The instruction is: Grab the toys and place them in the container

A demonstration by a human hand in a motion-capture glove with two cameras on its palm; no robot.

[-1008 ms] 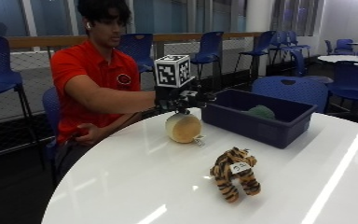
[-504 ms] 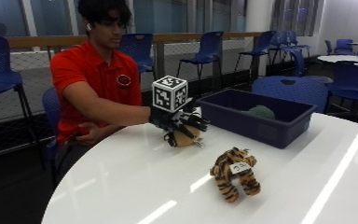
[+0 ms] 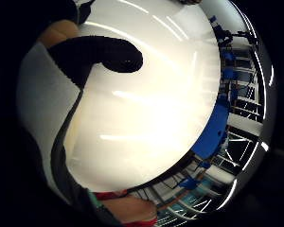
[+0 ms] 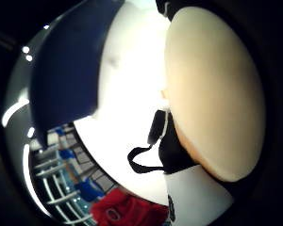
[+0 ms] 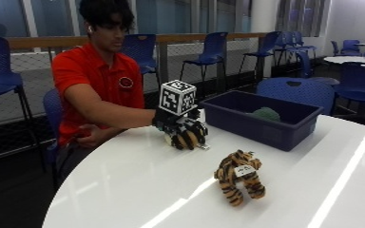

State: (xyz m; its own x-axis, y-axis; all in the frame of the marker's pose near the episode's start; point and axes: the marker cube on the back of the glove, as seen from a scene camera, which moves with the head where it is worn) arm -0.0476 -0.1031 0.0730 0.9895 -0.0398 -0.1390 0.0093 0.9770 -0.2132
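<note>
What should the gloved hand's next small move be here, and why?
Probably lift the tan toy and carry it over the blue container. The gloved right hand curls around it on the table, beside the container; the tiger toy lies untouched.

A round white table [image 5: 170, 199] carries the toys and the bin.

A striped tiger toy [image 5: 238, 176] lies on the glossy top towards the near side. A dark blue container [image 5: 258, 118] stands further back, well apart from the tiger, with something green [image 5: 266, 114] inside it, perhaps another toy. Near the container a tan, rounded toy [image 4: 212, 89] sits at the tabletop under the gloved right hand [image 5: 184, 129]; whether it touches the surface is hard to tell.
</note>
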